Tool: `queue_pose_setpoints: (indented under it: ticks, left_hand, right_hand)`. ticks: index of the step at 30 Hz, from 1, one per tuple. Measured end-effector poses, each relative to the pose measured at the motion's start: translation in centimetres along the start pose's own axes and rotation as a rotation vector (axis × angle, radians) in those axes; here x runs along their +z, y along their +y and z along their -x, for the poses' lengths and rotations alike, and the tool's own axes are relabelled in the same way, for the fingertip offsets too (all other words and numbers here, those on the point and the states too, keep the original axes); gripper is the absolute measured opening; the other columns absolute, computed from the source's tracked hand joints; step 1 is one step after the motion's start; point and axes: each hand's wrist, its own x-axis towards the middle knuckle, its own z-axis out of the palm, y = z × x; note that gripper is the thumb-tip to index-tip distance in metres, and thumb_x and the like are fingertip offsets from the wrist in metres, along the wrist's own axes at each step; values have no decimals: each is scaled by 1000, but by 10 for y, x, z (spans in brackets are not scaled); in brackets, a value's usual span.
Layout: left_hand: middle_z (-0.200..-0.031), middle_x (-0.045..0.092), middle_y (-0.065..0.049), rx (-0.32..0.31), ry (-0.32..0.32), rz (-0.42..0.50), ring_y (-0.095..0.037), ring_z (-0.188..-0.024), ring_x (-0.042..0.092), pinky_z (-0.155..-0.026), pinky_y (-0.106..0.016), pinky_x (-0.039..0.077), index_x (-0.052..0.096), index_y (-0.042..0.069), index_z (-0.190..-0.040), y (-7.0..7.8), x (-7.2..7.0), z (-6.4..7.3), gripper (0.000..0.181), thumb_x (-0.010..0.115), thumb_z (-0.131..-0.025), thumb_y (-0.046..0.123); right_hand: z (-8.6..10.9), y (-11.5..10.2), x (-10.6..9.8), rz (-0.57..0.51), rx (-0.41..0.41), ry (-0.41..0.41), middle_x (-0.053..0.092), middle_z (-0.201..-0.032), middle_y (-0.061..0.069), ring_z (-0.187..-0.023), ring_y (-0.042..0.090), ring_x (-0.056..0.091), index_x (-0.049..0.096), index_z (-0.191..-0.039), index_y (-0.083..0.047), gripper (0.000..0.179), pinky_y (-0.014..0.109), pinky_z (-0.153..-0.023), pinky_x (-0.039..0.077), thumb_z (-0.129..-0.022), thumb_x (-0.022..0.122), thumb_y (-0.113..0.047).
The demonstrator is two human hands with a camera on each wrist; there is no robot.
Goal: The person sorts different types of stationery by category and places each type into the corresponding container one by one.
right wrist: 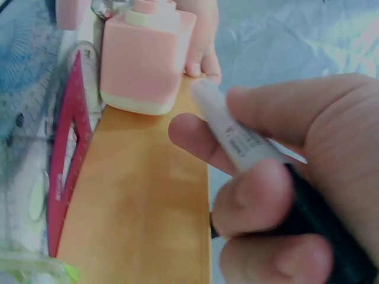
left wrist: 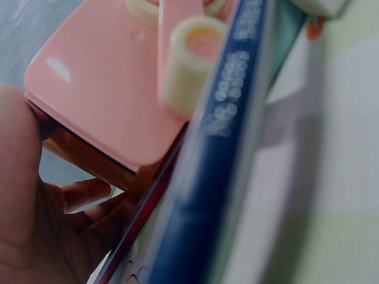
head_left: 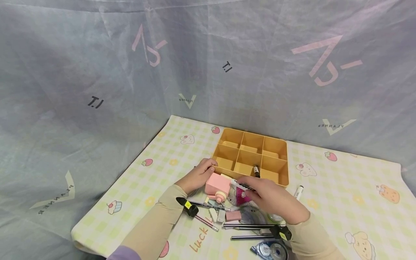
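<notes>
My left hand (head_left: 202, 174) grips the front left corner of a yellow compartment box (head_left: 248, 172). My right hand (head_left: 276, 198) holds a whiteboard marker (right wrist: 234, 133) with a white barrel and a black end, in front of the box. Another black-and-white marker (head_left: 256, 171) leans in the front middle compartment. Beside the left hand stands a pink pencil sharpener (head_left: 217, 185) with a crank, close against the box front. A magenta set square (right wrist: 70, 148) lies between the sharpener and the right hand.
Nearer the body lie several pencils (head_left: 247, 226), a pink eraser (head_left: 233, 216), white erasers (head_left: 213, 215), a clear protractor (head_left: 251, 215) and a blue correction tape (head_left: 269, 250). A white marker (head_left: 299, 192) lies right of the box. Grey cloth (head_left: 208, 72) hangs behind the table.
</notes>
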Motion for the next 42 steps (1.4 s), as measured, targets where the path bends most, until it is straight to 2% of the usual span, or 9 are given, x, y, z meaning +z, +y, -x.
queue_pose_setpoints:
  ticks: [3,6,10,16,20,25,32,38,42]
  left_hand:
    - [-127,46,-8,4,-1,4,-24,-115,50,-99,-44,41,51,21,-121,-1,0,-1,17,38,-111,26]
    - [-126,46,-8,10,-3,6,-24,-115,50,-99,-44,41,51,21,-120,-1,0,-1,17,38,-111,26]
    - [-126,45,-8,8,-11,12,-25,-115,49,-100,-44,41,51,21,-120,-1,-1,-1,17,37,-111,26]
    - [-127,46,-8,-12,-2,17,-25,-116,49,-100,-45,40,52,20,-120,-1,-1,-2,17,38,-111,26]
    - [-127,46,-8,-19,4,19,-25,-116,49,-101,-44,40,52,20,-120,-2,-1,-2,17,39,-111,24]
    - [-126,47,-8,-9,9,28,-24,-116,49,-101,-44,40,53,19,-119,-2,-1,-3,16,39,-111,22]
    - [-127,47,-8,-12,10,37,-24,-116,49,-101,-44,39,53,19,-119,-3,1,-4,16,39,-111,23]
    - [-127,47,-8,-9,14,42,-23,-116,48,-100,-44,40,53,20,-118,-3,1,-4,16,39,-111,23]
    - [-127,46,-8,-10,8,41,-24,-116,48,-100,-44,40,53,20,-118,-3,1,-3,16,39,-111,23]
  right_hand:
    - [1,2,-5,-30,38,41,69,-99,-7,-72,3,58,59,-123,-18,27,28,-66,52,-98,67,-13]
    - [1,4,-10,-19,69,121,66,-93,-4,-65,6,50,57,-116,-15,26,27,-60,45,-93,67,-8]
    - [2,7,-13,22,126,210,63,-102,1,-73,12,51,59,-118,-11,33,31,-65,47,-87,67,-3]
    - [3,7,-17,48,141,251,56,-110,7,-75,14,53,65,-123,-9,34,31,-65,50,-90,68,-2]
    - [1,5,-17,95,114,345,59,-106,7,-77,17,58,71,-115,-6,29,35,-67,54,-88,73,1]
    - [-2,-5,-15,125,135,483,63,-100,7,-78,21,63,72,-99,-5,22,40,-69,58,-81,81,4]
    - [-13,-14,-13,144,157,497,56,-98,12,-72,21,58,70,-100,0,16,35,-64,56,-86,73,5]
    - [-20,-15,-9,135,132,511,58,-90,10,-74,22,54,59,-98,-1,22,36,-64,52,-83,70,11]
    - [-24,-13,-2,140,112,499,59,-87,8,-78,25,57,60,-95,-2,23,37,-68,54,-82,72,12]
